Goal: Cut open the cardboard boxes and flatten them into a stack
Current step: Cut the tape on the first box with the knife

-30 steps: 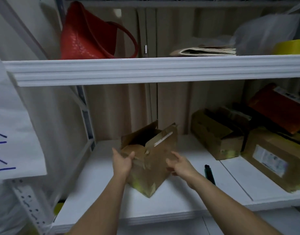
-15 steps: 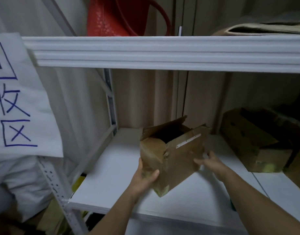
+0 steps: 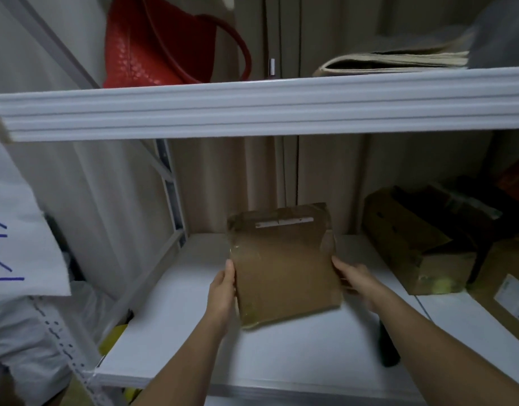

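A small brown cardboard box (image 3: 284,265), pressed nearly flat, stands tilted on the white shelf (image 3: 194,332) with its broad face toward me. My left hand (image 3: 223,288) grips its left edge and my right hand (image 3: 352,278) holds its right edge, fingers going behind the panel. A black cutter (image 3: 387,347) lies on the shelf just past my right forearm. Two more cardboard boxes sit at the right: an open one (image 3: 413,244) and a labelled one (image 3: 504,300) at the frame edge.
The upper shelf (image 3: 252,106) hangs low over the work area and carries a red bag (image 3: 152,45) and a stack of folded paper (image 3: 399,61). A white sheet with blue writing (image 3: 15,230) hangs at the left. A slotted upright post (image 3: 65,347) marks the shelf's left front corner.
The box, open and standing on a corner before, is now collapsed nearly flat with its broad face toward me. Both hands shifted to its side edges.
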